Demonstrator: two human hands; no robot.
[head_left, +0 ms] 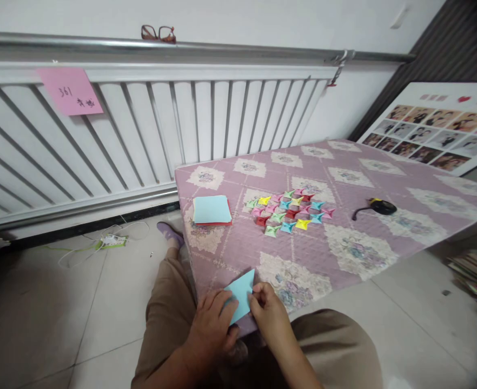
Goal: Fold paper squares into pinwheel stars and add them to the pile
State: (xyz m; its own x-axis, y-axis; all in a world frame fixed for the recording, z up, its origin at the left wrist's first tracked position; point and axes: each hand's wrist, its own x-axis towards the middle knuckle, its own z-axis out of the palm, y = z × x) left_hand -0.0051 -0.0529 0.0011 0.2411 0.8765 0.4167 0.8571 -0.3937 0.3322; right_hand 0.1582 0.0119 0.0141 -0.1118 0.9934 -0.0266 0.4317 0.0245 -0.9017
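A light blue sheet of paper (242, 293) lies at the near edge of the pink patterned table (356, 259), partly folded. My left hand (213, 323) presses on its left side with the fingers curled over it. My right hand (269, 313) pinches its right edge. Further back on the table sits a cluster of several small folded paper pieces (289, 212) in pink, green, yellow, blue and red. A stack of square paper sheets (211, 210), blue on top and red below, lies at the table's left.
A small black object with a yellow part (378, 207) lies on the table's right. A white radiator (141, 129) with a pink note (68, 91) stands behind, glasses (158, 34) on the pipe above. A photo board (437, 129) leans at right. Cable (108, 241) lies on the floor.
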